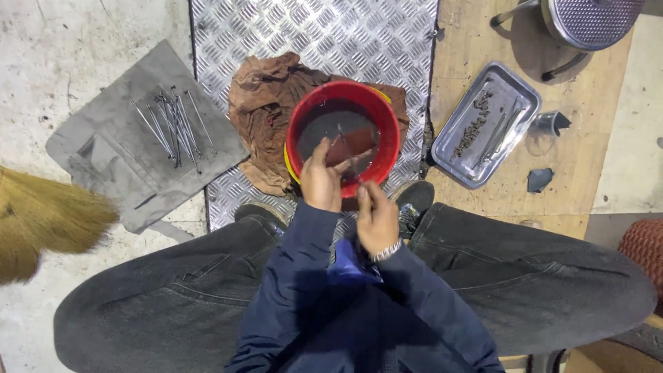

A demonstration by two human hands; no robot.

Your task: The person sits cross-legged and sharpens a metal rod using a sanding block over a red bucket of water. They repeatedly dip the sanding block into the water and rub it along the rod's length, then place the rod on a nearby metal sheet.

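Observation:
A red bucket (343,94) with dark liquid stands between my feet on a brown rag (262,110). Over its near rim my left hand (322,181) pinches a thin metal rod (345,148) that points into the bucket. My right hand (376,220) is close beside it, fingers closed near the rod's lower end; whether it grips the rod is unclear. A reddish-brown piece (352,141) lies in the liquid under the rod.
Several thin metal rods (173,124) lie on a grey board (138,148) at left. A steel tray (483,124) with small parts sits right on a wooden plank. A straw broom (41,221) is far left; checker plate (311,34) lies beneath.

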